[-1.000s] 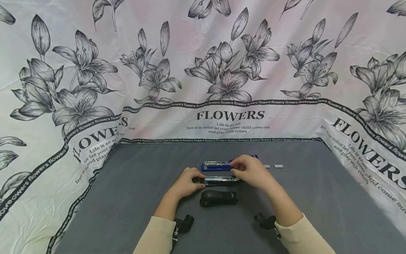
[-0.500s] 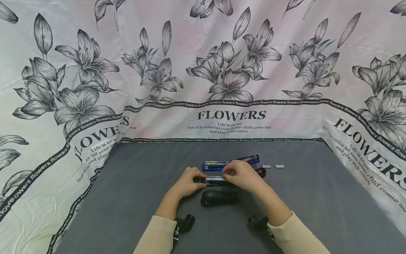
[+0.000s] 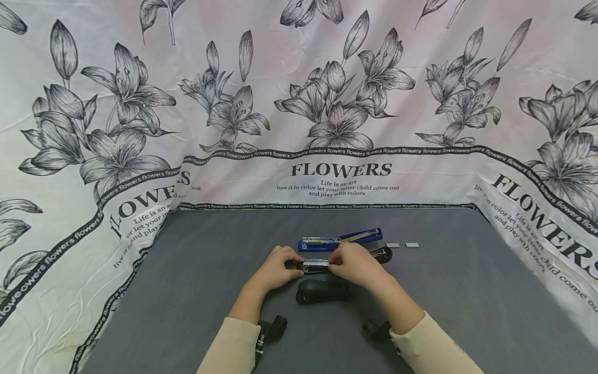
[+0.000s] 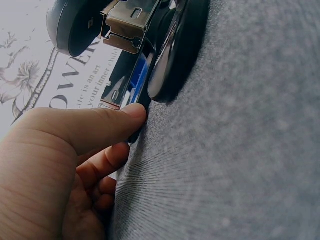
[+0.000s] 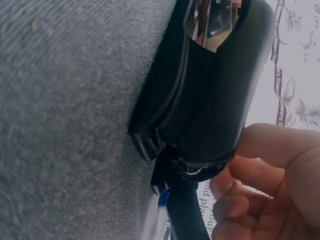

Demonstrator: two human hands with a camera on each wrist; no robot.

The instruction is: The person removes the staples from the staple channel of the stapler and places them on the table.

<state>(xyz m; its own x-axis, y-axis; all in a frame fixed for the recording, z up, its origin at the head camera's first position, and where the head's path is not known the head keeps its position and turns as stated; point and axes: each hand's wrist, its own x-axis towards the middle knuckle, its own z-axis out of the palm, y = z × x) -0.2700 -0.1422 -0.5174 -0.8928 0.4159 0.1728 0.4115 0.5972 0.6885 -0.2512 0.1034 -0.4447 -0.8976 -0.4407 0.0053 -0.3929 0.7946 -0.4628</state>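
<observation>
An opened black stapler lies across the middle of the grey table, its silver staple channel showing and its cover folded back to the right. My left hand pinches its left end; in the left wrist view the thumb presses beside the metal tip. Over the middle of the same stapler, my right hand grips with thumb and finger at the channel, covering its right part. Nearer me lies a closed black stapler; in the right wrist view this closed stapler partly hides the right fingertips.
An opened blue stapler lies just behind the black one. To its right are two short staple strips, one nearer and one farther right. A flower-printed cloth borders the table at the back and sides.
My right hand has moved left along the opened black stapler, uncovering the blue stapler's right part and the folded-back black cover. My left hand keeps its hold.
</observation>
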